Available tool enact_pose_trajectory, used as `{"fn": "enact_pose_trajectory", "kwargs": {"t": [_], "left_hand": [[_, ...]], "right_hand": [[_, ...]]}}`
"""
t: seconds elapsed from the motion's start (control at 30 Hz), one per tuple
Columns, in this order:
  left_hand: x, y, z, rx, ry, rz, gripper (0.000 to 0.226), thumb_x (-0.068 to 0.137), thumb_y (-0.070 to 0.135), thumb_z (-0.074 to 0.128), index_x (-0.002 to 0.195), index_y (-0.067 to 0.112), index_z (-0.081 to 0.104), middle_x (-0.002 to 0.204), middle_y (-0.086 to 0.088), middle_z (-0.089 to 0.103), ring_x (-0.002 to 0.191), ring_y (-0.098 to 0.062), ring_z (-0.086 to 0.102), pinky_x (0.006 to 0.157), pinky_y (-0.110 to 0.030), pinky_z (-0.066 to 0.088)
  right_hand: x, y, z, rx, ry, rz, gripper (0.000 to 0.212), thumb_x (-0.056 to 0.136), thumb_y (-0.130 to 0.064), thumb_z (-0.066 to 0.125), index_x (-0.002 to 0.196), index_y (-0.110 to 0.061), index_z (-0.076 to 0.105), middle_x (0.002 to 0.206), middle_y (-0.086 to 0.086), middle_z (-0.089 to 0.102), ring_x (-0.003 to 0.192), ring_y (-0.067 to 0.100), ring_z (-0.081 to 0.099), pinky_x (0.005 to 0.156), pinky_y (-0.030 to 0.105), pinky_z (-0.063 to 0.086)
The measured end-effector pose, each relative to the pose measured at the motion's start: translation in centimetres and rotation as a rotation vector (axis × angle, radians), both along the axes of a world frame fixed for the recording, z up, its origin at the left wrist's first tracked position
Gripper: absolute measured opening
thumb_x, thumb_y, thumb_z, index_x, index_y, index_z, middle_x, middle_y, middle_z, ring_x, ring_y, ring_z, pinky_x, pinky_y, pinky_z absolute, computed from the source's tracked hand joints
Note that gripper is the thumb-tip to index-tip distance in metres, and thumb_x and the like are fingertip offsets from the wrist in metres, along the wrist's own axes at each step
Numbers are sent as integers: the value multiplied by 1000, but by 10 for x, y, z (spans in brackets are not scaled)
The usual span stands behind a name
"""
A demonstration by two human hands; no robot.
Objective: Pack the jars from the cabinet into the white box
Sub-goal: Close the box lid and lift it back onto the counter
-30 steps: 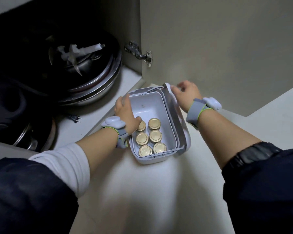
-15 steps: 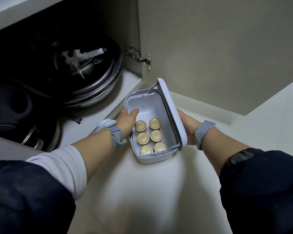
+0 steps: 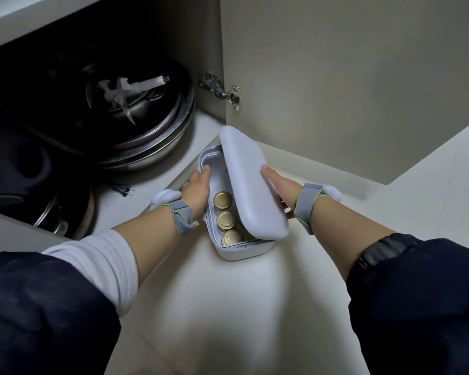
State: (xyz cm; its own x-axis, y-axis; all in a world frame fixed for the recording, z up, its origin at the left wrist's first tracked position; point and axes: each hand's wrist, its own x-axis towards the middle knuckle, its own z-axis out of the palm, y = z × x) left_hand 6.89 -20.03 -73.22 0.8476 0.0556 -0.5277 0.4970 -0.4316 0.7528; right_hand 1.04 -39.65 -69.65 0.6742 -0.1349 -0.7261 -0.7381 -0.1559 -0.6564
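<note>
The white box [image 3: 241, 251] stands on the pale floor in front of the open cabinet. Inside it I see three jars with gold lids [image 3: 226, 219] in a row; others are hidden under the lid. The box's white hinged lid [image 3: 251, 182] is tilted halfway down over the opening. My right hand [image 3: 279, 189] presses flat on the lid's outer face. My left hand [image 3: 198, 189] rests on the box's left rim with its fingers reaching inside the wall.
The cabinet shelf [image 3: 157, 182] holds stacked steel pans [image 3: 152, 142] with a white blade part [image 3: 125, 89] on top, dark cookware [image 3: 25, 169] at the left, and a power plug [image 3: 123, 189]. The open cabinet door [image 3: 349, 77] with its hinge [image 3: 222, 92] stands behind the box.
The lid has swung from upright to halfway down over the jars. My right hand moved from the lid's back edge to its outer face. My left hand stayed on the left rim.
</note>
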Motion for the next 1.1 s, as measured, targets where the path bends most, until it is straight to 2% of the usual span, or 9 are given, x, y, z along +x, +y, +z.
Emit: {"fn": "enact_pose_trajectory", "kwargs": {"t": [0.1,0.17,0.37,0.47,0.67,0.77,0.9,0.93,1.1], "left_hand": [[9,6,-15,-29,39,41,114,50,89,13,141,30,46,148,-3,48,139,-29,42,118,-46,28],[11,8,-18,-44,40,59,116,48,90,12,139,28,49,146,-2,51,137,-26,45,118,-43,30],[6,9,-7,-73,48,80,116,46,91,16,139,31,49,146,2,50,137,-23,44,117,-42,31],[0,6,2,-65,18,21,107,52,88,20,135,28,52,142,-2,54,133,-26,49,114,-45,35],[-11,1,11,25,49,16,72,95,59,27,129,3,57,130,-22,61,123,-40,56,106,-42,43],[-11,2,14,43,66,-20,87,84,71,28,128,1,56,130,-23,60,121,-41,57,107,-46,43],[-8,3,8,42,66,-84,108,54,82,31,127,6,54,118,-17,67,98,-36,67,88,-40,54],[-7,3,2,41,64,-90,111,51,82,32,129,7,52,120,-15,66,101,-35,66,93,-42,53],[-16,0,6,134,11,-129,79,81,65,34,132,8,50,127,-13,62,113,-35,60,100,-45,48]], "right_hand": [[8,7,-5,-122,15,26,110,54,-88,41,135,-14,50,127,2,63,109,27,63,103,40,45],[13,5,-19,-171,6,45,116,48,-90,39,137,-16,48,131,4,61,112,30,61,103,45,45],[17,13,-5,-356,12,86,86,81,-71,42,142,-11,39,137,9,52,122,34,53,96,35,38],[21,17,-2,-474,-31,95,79,83,-65,46,138,-9,41,135,13,55,121,36,54,100,40,42],[24,23,-3,-495,-84,67,73,85,-57,52,134,-5,37,125,15,60,113,37,58,91,38,44],[25,27,-2,-573,-111,123,68,87,-54,51,129,-3,39,120,15,63,110,37,60,91,39,45],[27,27,2,-683,-163,152,66,85,-58,49,122,-5,42,112,13,65,96,35,62,78,37,43],[28,26,4,-702,-171,164,65,85,-59,48,122,-5,42,112,13,65,95,35,61,76,36,42],[25,27,0,-603,-89,201,73,84,-61,50,131,-6,37,126,15,59,114,37,58,97,42,44]]}}
